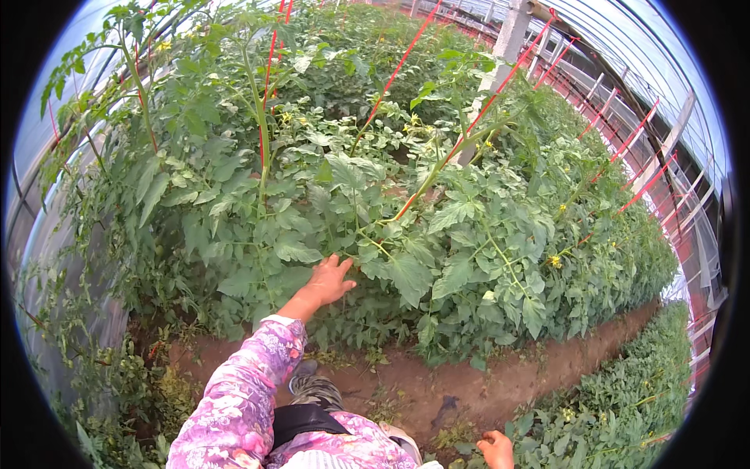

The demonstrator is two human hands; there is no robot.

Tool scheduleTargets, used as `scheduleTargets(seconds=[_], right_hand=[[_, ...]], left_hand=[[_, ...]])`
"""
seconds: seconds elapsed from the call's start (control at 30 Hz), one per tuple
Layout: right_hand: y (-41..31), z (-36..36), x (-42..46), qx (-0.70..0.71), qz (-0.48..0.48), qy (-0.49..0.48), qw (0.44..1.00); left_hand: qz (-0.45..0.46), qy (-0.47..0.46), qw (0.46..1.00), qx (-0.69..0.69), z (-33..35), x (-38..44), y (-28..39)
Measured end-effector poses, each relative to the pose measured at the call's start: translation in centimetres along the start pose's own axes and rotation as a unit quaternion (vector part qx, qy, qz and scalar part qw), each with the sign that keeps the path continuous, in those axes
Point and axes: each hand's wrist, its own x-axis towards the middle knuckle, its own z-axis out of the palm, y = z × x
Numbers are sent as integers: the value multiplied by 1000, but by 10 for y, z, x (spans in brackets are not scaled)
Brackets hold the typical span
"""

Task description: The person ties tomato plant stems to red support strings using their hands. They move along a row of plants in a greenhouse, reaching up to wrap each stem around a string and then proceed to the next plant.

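My left hand (329, 282) reaches out into the leaves of a tomato plant (409, 275), palm down with its fingers apart. Its fingertips touch or nearly touch the foliage, and no object shows in it. Just beyond it, a thick tomato stem (433, 173) slants up to the right along a red twine (404, 208). Another stem (263, 132) stands nearly upright, further left. Low in the picture, my right hand (497, 450) hangs near the plants on the right, its fingers partly curled. Whether it holds anything is hidden.
A bare soil path (404, 375) runs between this row and another plant row (621, 375) at lower right. Plastic greenhouse film (105, 328) borders the left side. A concrete post (511, 38) rises among the plants. More red twines (551, 64) stretch upward at right.
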Motion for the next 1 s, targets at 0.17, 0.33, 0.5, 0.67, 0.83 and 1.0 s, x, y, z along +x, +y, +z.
scheduleTargets(seconds=[0.17, 0.33, 0.5, 0.67, 0.83, 1.0], right_hand=[[2, 3, -3, 144, 105, 1, 984], [18, 12, -11, 204, 94, 15, 974], [30, 9, -2, 118, 86, -24, 989], [48, 2, 26, 72, 24, -31, 997], [24, -6, 41, 50, 8, -50, 997], [-37, -5, 45, 59, 6, -72, 996]], left_hand=[[-6, 3, 1000, -4, -23, 5, -10], [-9, -2, 999, -42, -38, 19, -22], [6, -30, 998, -50, -34, 17, -33], [15, -103, 990, -95, -43, -1, -30], [36, -90, 989, -113, -26, 10, -47], [57, -78, 993, -69, -30, 18, -67]])
